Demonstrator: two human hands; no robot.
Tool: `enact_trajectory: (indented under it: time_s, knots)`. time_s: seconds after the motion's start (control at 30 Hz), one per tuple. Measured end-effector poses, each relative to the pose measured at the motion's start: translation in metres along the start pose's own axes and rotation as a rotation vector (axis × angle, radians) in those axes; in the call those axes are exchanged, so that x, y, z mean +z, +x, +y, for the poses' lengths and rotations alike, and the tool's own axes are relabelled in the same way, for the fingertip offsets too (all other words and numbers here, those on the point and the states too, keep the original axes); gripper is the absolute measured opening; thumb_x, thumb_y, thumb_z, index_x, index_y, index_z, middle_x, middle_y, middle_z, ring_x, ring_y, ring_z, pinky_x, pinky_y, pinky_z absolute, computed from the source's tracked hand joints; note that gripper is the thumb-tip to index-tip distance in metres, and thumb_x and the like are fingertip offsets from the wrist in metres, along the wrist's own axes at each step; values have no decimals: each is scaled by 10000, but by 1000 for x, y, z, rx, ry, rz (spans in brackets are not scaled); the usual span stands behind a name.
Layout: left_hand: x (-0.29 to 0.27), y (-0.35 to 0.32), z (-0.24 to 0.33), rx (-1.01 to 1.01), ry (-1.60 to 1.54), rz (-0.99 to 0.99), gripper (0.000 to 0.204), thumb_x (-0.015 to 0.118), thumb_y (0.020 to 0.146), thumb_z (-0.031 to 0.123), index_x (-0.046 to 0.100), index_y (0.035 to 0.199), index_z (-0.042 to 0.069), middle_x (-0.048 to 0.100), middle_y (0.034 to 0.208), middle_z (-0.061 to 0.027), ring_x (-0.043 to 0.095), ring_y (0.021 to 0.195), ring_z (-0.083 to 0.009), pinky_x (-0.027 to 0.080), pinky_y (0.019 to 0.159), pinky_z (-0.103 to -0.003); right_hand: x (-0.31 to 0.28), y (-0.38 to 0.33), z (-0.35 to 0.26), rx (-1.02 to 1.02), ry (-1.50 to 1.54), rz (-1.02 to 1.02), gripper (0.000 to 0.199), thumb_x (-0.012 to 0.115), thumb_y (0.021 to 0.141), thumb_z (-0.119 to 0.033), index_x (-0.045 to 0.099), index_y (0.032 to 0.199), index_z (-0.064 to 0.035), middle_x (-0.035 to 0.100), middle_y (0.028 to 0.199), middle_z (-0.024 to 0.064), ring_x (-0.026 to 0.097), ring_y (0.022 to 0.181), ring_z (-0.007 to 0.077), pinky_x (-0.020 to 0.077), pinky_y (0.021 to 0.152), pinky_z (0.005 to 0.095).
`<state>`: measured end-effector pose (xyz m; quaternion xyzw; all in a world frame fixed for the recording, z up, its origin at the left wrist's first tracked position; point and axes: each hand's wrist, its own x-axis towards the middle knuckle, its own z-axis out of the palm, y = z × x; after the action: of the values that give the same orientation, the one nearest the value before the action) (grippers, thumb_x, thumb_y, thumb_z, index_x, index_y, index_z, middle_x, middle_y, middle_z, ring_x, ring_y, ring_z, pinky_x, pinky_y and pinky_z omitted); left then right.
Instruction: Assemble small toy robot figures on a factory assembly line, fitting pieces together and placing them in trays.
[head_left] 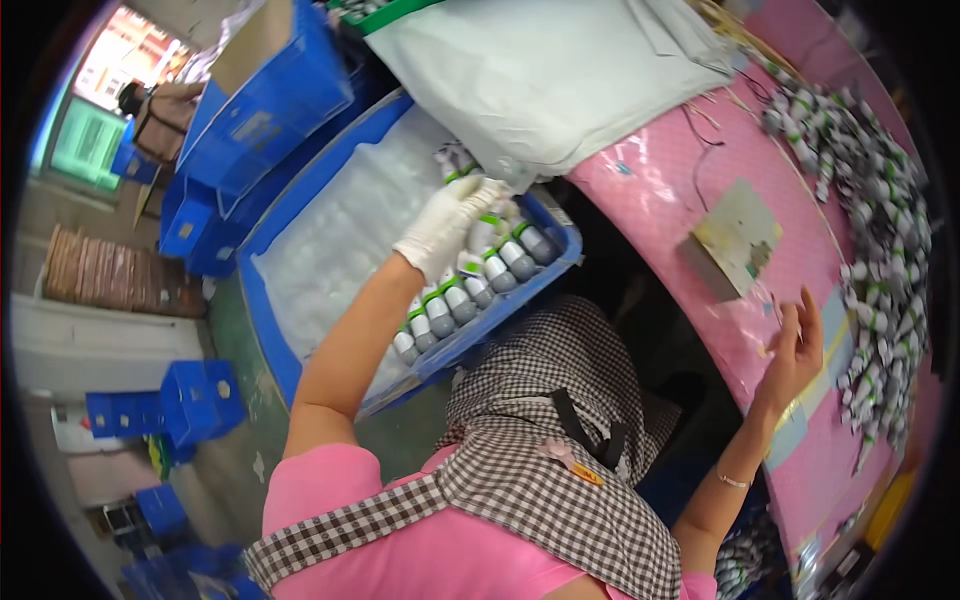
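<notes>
My left hand, in a white glove, reaches into a blue crate lined with clear plastic. Its fingers curl around a few small grey bottles with white caps and green bands. Just below the hand, more of these bottles stand in rows along the crate's near right side. My right hand is bare, with its fingers apart. It rests at the edge of the pink table and holds nothing. A pink shirt and a checked apron fill the lower middle.
A long heap of the same bottles lies on the table's right side. A flat square card sits mid-table. A grey-white bag lies above the crate. Blue crates stand at left, with another person's arm far left.
</notes>
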<state>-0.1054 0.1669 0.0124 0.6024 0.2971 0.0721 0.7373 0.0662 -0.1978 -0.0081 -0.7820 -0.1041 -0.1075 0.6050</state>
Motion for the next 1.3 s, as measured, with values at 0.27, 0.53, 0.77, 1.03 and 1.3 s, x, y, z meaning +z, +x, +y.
enact_trajectory:
  time_s: [0.27, 0.53, 0.77, 1.03, 1.3]
  knots:
    - [-90, -37, -9, 61, -265, 411, 402, 567, 931, 303, 513, 1170, -15, 609, 1024, -119, 627, 878, -222, 547, 783, -368, 4, -13, 62, -5, 55, 35, 265, 587, 908, -77, 620, 1154, 17, 656, 911, 54, 347, 493, 0, 258, 435, 157]
    - [-77, -38, 1, 117, -312, 387, 384, 555, 934, 314, 522, 1144, -6, 606, 1008, -119, 621, 895, -225, 533, 835, -386, 9, -14, 65, 4, -24, 23, 233, 588, 911, -81, 641, 1111, 24, 660, 882, 47, 360, 502, 0, 264, 441, 154]
    - [-66, -40, 3, 112, -328, 329, 416, 542, 940, 321, 493, 1174, -19, 595, 1013, -128, 621, 889, -227, 533, 843, -379, 14, -21, 57, -35, -102, 46, 209, 598, 896, -54, 655, 1081, 26, 649, 843, 20, 367, 508, 5, 277, 457, 159]
    - [-40, -32, 12, 144, -321, 290, 422, 516, 954, 298, 474, 1197, -44, 591, 1025, -147, 612, 922, -246, 531, 845, -388, 16, -16, 70, -24, -117, 29, 192, 605, 889, -52, 664, 1059, 15, 646, 884, 27, 444, 586, 31, 356, 529, 169]
    - [-62, -17, -21, 64, -337, 138, 259, 521, 951, 268, 555, 1102, 61, 610, 976, -63, 583, 868, -176, 486, 739, -317, 20, -29, 49, -135, 106, 81, 114, 611, 865, -47, 674, 960, -34, 614, 839, -4, 512, 666, 47, 405, 585, 176]
